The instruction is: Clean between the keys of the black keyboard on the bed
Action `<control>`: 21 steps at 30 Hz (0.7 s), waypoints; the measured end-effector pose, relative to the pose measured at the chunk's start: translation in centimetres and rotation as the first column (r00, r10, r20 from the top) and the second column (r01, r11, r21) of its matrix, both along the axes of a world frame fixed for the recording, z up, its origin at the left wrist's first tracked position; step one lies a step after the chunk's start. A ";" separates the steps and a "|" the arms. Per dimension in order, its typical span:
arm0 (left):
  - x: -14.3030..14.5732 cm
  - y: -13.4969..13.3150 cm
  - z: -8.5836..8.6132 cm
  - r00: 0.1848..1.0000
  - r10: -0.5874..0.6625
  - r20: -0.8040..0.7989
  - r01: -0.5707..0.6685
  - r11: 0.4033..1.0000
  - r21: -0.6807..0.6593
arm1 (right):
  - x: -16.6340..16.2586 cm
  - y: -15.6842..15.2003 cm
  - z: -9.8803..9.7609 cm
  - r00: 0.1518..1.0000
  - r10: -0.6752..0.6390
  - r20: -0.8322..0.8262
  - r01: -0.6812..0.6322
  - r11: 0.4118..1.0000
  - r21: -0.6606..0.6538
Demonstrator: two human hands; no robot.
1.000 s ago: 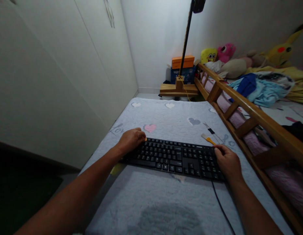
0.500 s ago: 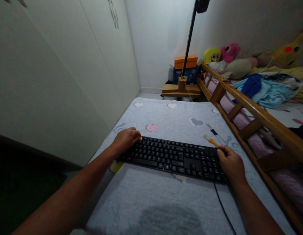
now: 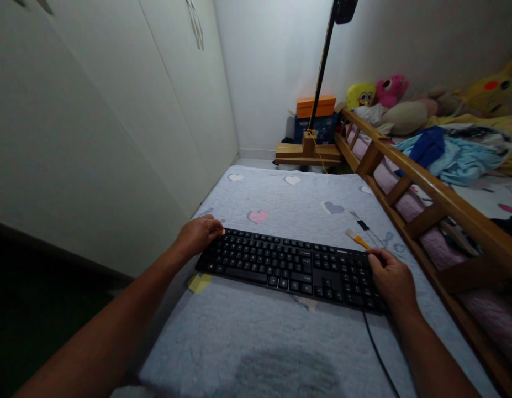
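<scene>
A black keyboard (image 3: 289, 266) lies across a grey blanket with heart patterns (image 3: 280, 326). My left hand (image 3: 196, 235) grips the keyboard's far left corner, fingers curled over its edge. My right hand (image 3: 391, 279) is closed on the keyboard's right end, covering the number pad's edge. The keyboard's black cable (image 3: 378, 354) runs toward me from under the right hand. A small orange-handled brush (image 3: 357, 237) and a thin black-tipped tool (image 3: 361, 222) lie on the blanket just beyond the right hand.
White wardrobe doors (image 3: 115, 110) rise along the left. A wooden bed rail (image 3: 425, 193) runs along the right, with clothes and plush toys (image 3: 380, 91) behind it. A wooden stand with a black pole (image 3: 309, 149) and boxes (image 3: 316, 105) sit at the far end. A yellow scrap (image 3: 200, 282) lies by the keyboard's near left corner.
The keyboard and both hands have shifted to the left across the blanket, the left end most; the yellow scrap by its near left corner shows more.
</scene>
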State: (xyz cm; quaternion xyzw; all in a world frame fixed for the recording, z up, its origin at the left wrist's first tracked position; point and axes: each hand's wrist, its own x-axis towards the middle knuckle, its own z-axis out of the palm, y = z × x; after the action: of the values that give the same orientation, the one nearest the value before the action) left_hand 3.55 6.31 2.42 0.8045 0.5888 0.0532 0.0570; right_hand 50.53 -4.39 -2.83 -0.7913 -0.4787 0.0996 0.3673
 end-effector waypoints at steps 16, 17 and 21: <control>-0.7 0.0 1.5 0.970 0.110 -0.219 -0.110 0.994 0.016 | 0.0 0.0 0.0 1.000 -0.001 -0.018 0.001 1.000 0.011; -0.8 0.0 1.4 0.971 0.119 -0.205 -0.117 0.993 0.023 | 0.1 0.0 0.0 1.000 0.000 -0.017 0.000 1.000 0.018; -0.6 0.2 1.1 0.992 0.095 -0.084 -0.094 0.995 0.023 | 0.1 0.1 -0.1 1.000 0.010 -0.010 -0.009 0.999 0.045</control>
State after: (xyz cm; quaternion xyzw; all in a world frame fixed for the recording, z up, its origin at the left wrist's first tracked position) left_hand 2.93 6.49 3.49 0.7777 0.6277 0.0271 0.0219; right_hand 50.61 -4.33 -2.94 -0.7801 -0.4826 0.0947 0.3868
